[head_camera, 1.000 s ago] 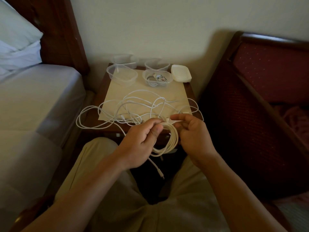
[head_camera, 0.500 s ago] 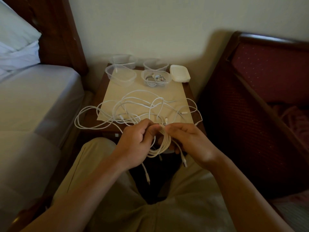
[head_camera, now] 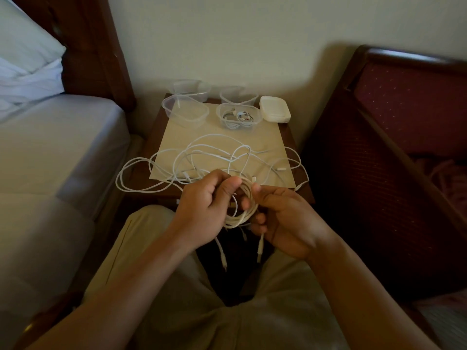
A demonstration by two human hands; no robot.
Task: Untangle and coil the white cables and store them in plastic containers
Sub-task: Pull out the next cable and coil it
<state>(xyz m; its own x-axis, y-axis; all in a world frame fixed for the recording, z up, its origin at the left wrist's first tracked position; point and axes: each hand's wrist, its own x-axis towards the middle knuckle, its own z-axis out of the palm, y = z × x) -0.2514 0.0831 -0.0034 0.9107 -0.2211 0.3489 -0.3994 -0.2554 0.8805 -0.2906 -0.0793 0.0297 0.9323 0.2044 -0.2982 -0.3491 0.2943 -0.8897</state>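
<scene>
A coiled white cable [head_camera: 243, 210] hangs between both hands above my lap, two plug ends dangling below it. My left hand [head_camera: 204, 205] pinches the top of the coil between thumb and fingers. My right hand [head_camera: 280, 218] grips the coil's right side with curled fingers. A tangle of loose white cables [head_camera: 209, 160] lies on the nightstand beyond the hands, spilling over its left and right edges. At the back, one clear plastic container [head_camera: 238, 116] holds a stored cable; an empty clear container [head_camera: 185, 111] stands left of it.
The wooden nightstand [head_camera: 302, 183] carries a beige mat [head_camera: 267, 140]. Two more clear containers [head_camera: 192, 88] and a stack of white lids [head_camera: 275, 108] sit by the wall. A bed [head_camera: 50, 137] is on the left, a dark red padded headboard [head_camera: 404, 109] on the right.
The hands have drawn close together on the coil, and my right hand now grips it. A second plug end now dangles below.
</scene>
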